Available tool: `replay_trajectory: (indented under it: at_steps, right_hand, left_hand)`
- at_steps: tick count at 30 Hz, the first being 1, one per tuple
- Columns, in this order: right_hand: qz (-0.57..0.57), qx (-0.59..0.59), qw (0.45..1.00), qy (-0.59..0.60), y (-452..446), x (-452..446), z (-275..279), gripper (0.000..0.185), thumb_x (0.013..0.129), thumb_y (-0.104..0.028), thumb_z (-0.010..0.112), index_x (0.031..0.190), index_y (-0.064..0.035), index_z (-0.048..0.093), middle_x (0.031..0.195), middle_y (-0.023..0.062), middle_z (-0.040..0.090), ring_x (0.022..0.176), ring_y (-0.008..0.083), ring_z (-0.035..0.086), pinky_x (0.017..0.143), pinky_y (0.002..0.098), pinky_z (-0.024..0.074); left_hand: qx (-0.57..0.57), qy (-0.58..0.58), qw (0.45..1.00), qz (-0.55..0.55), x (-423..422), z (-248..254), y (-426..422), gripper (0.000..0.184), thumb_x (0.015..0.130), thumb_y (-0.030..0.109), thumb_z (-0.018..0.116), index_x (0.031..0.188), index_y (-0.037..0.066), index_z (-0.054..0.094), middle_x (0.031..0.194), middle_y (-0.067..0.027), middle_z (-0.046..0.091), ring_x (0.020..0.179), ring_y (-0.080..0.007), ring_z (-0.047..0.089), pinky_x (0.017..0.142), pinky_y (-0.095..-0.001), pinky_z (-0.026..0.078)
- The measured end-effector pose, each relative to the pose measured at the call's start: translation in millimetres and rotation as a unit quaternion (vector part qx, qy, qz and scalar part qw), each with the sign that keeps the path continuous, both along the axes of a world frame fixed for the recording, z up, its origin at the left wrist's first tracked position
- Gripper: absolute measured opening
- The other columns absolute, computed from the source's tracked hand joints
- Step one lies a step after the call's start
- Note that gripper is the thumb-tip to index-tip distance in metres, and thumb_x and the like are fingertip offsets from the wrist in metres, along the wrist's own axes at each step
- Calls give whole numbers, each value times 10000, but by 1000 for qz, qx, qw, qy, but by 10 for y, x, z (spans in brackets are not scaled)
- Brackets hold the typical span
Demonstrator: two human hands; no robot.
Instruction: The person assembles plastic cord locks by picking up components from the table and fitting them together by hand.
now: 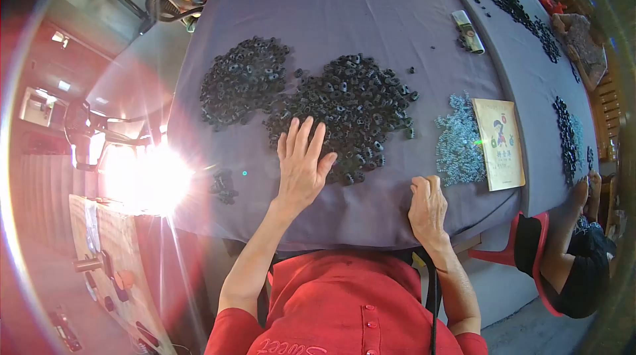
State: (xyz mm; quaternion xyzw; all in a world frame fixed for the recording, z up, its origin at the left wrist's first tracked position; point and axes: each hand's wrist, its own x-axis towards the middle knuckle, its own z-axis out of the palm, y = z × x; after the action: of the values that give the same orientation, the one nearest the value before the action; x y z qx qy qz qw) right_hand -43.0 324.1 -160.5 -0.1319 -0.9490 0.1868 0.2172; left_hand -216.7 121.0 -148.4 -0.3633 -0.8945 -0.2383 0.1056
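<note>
Many small black pieces: piled in a large, ragged-edged heap on the purple-grey cloth, just beyond the left hand.
Left hand: palm down, fingers straight and slightly spread, thumb out to the side; placed at the near left edge of the large heap, fingertips over the pieces; grip wide and flat, with nothing visibly held.
Right hand: back upward, fingers curled under, near the front edge of the cloth, well apart from the left hand; inside of the curl hidden, so impossible to make out whether closed on a piece or not.
Second black heap: smaller, to the left of the large one and close beside it.
Small black cluster: off to the left of the left hand.
Clear bluish pieces: heaped beyond the right hand, right beside the booklet.
Booklet: yellowish cover with a printed figure, lying flat.
White-and-green container: farther off, on its side.
Second table: to the right, strewn with more black pieces.
Red chair: under a seated person in dark clothes.
</note>
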Motion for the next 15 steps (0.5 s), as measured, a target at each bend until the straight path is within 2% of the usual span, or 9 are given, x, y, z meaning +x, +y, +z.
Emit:
replay_trajectory:
  at_steps: [4, 6, 9, 11, 12, 13, 14, 15]
  right_hand:
    - [-7, -22, 999, 25, 0, 14, -50, 197, 781, -8, 619, 938, -48, 507, 887, 130, 515, 750, 310, 560, 626, 390, 461]
    - [-3, -43, 998, 43, 10, 8, -39, 173, 797, -5, 610, 931, -48, 509, 874, 137, 527, 742, 313, 562, 627, 379, 462]
    - [-5, -195, 977, 87, 99, 57, 9, 120, 835, -2, 584, 922, -41, 510, 854, 143, 559, 724, 290, 574, 626, 358, 465]
    - [-1, -112, 985, 131, 359, 112, 239, 37, 887, -23, 533, 914, -36, 510, 845, 132, 584, 709, 234, 583, 615, 319, 465]
    - [-47, -214, 968, 120, 519, 189, 350, 41, 931, -73, 496, 916, -36, 508, 874, 90, 591, 694, 160, 567, 602, 284, 459]
    - [-90, -275, 940, 182, 659, 156, 519, 113, 966, -134, 462, 905, -48, 503, 838, 61, 579, 637, 107, 517, 548, 251, 425]
    - [-105, -198, 953, 204, 895, 145, 782, 149, 980, -173, 452, 892, -61, 496, 787, 48, 566, 601, 77, 465, 511, 237, 388]
    - [-115, -187, 945, 241, 1235, 153, 893, 164, 982, -195, 456, 889, -65, 490, 746, 40, 556, 576, 66, 439, 501, 227, 366]
  left_hand:
    - [-64, 20, 998, -7, -45, -84, 217, 587, 903, 453, 502, 1350, 78, 432, 1412, -181, 352, 1332, -389, 271, 1041, -614, 166]
    - [-72, 22, 997, -10, -19, -117, 247, 596, 904, 490, 472, 1360, 109, 432, 1425, -174, 341, 1343, -385, 256, 1049, -619, 133]
    - [-69, 26, 997, -16, -2, -122, 221, 599, 905, 526, 438, 1362, 138, 438, 1441, -163, 323, 1350, -378, 249, 1053, -612, 134]
    - [-79, 28, 996, -11, 12, -119, 225, 605, 922, 542, 384, 1366, 134, 438, 1444, -156, 316, 1355, -366, 240, 1063, -595, 124]
    - [-84, 29, 996, -9, 11, -114, 229, 610, 930, 550, 358, 1367, 132, 438, 1446, -152, 313, 1357, -361, 236, 1068, -587, 119]
    - [-86, 32, 996, -9, 8, -111, 234, 603, 931, 543, 362, 1369, 135, 436, 1448, -146, 312, 1358, -359, 234, 1068, -588, 120]
    - [-89, 33, 995, -10, 14, -112, 238, 596, 933, 536, 366, 1370, 137, 434, 1450, -140, 312, 1360, -358, 233, 1067, -588, 121]
    - [-91, 33, 995, -10, 18, -114, 241, 589, 934, 529, 370, 1372, 139, 432, 1453, -134, 311, 1361, -357, 231, 1066, -589, 122]
